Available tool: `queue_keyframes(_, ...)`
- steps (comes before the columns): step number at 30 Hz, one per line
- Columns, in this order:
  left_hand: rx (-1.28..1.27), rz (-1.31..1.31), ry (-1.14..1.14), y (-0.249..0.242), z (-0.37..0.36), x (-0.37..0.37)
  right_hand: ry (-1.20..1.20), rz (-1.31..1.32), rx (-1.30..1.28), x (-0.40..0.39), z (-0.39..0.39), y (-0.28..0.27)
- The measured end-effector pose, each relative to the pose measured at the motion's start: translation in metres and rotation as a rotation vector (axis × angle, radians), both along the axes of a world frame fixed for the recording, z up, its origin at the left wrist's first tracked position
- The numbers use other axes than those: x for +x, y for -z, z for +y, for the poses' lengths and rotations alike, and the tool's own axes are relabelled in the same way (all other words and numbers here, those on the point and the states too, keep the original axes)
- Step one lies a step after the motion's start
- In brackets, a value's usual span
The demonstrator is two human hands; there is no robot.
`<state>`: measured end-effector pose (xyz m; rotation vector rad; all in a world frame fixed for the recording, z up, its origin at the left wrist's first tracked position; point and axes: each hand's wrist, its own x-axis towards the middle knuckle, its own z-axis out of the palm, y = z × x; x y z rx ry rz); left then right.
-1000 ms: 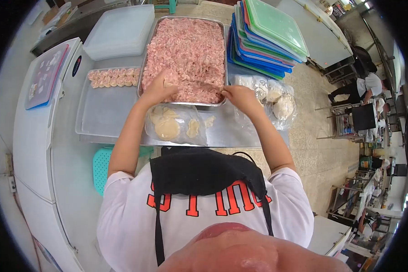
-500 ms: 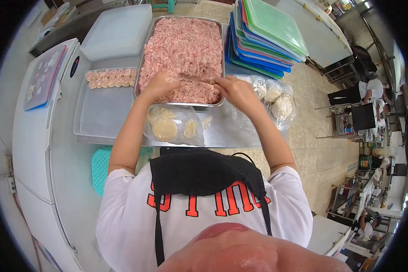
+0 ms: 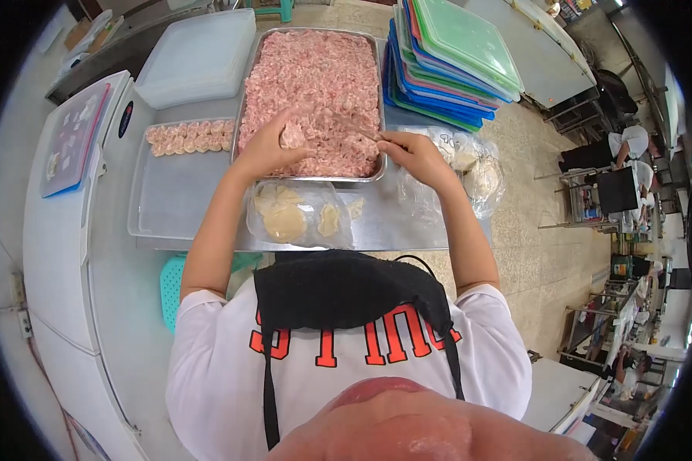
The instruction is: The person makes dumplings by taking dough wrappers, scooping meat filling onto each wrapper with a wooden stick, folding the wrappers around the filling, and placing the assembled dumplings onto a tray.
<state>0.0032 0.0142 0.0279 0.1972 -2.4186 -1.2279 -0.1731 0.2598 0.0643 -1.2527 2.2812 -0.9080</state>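
Note:
A large metal tray [image 3: 338,180] full of pink minced meat [image 3: 315,69] lies in front of me. My left hand [image 3: 265,151] is cupped over its near left part, fingers curled around a small lump of meat filling [image 3: 292,137]. From the right, my right hand [image 3: 419,156] grips the end of a thin flat spatula [image 3: 361,131], whose blade slants up and left over the meat. Below the tray, round dough wrappers [image 3: 286,221] lie in a clear plastic bag. To the left, rows of filled dumplings [image 3: 190,138] sit in a shallow plastic tray [image 3: 184,203].
Clear plastic trays [image 3: 200,61] are stacked at the back left, coloured lids [image 3: 461,46] at the back right. Another plastic bag with wrappers [image 3: 482,183] lies at the table's right. A white freezer [image 3: 73,223] stands left; a green stool [image 3: 173,292] is below. People [image 3: 630,146] work far right.
My left hand has turned more upward, so the lump in it now shows. The spatula has tilted, its tip moving up and away from the left hand; my right hand shifted slightly right.

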Motion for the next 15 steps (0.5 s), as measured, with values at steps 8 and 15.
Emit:
queue_keyframes(8,-0.063,-0.197,0.109,-0.014,-0.014,-0.009,-0.170,-0.033,-0.029,0.019,-0.025,0.001)
queue_keyframes(15,0.088,-0.217,0.081,0.006,-0.024,-0.019,-0.063,0.457,-0.129,0.054,-0.031,0.001)
